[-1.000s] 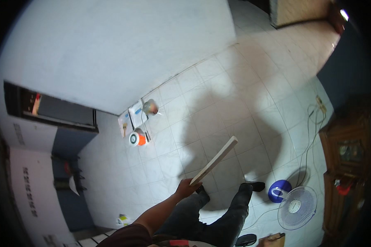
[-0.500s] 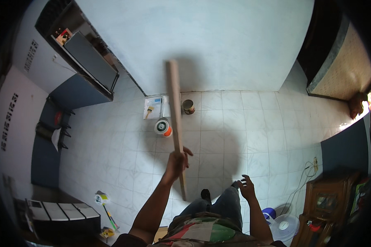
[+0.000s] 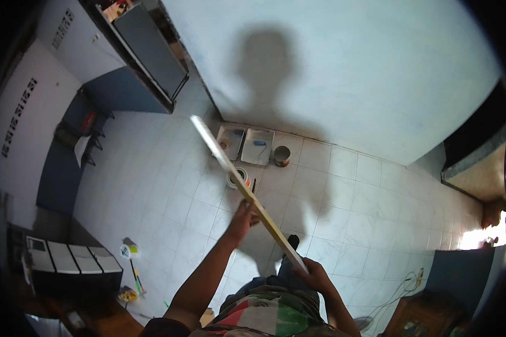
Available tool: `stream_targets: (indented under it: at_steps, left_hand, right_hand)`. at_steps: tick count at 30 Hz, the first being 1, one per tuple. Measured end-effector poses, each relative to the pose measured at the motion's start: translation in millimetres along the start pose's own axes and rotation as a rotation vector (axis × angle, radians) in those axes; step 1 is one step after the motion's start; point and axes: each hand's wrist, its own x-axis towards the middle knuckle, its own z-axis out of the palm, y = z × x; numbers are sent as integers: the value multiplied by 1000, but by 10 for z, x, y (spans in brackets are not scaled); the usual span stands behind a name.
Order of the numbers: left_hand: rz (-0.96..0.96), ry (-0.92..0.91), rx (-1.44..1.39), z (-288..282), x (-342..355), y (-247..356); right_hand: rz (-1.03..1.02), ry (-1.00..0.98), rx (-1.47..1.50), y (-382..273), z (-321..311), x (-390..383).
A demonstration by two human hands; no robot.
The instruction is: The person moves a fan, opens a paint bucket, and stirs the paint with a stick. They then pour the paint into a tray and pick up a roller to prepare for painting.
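A long straight wooden batten (image 3: 272, 227) slants across in front of me, its far end pale and its middle yellowish. My left hand (image 3: 243, 221) is closed around its middle from the left side. At the near end, my right hand (image 3: 314, 276) grips it close to my body. Past the batten, a round paint tub (image 3: 237, 178) stands on the floor, partly covered by it. Two paint trays (image 3: 268, 155) lie beyond, with a small blue roller (image 3: 259, 143) in the right one. To their right stands an open metal can (image 3: 281, 156).
A pale wall (image 3: 342, 73) rises behind the trays. At the left are a dark cabinet with white panels (image 3: 76, 258), a small tub (image 3: 129, 250) and a thin-handled tool on the floor. Lower right hold a wooden cabinet (image 3: 413, 314) and loose cable (image 3: 401, 292).
The batten has swung from nearly upright to a slant, far end leftward. My right hand, free before, now holds its near end. The view has turned, and both trays show.
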Motion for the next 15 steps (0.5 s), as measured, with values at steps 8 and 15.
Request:
stream_targets:
  at_steps: [8,15]
  left_hand:
    - [-456,-17,104,-766,162,-518]
    - [-454,174,-116,-1885,1654,-1153]
  right_hand:
    - [215,201,-643,417,-656,1482]
    - [549,88,-1017,-109,-789,2885]
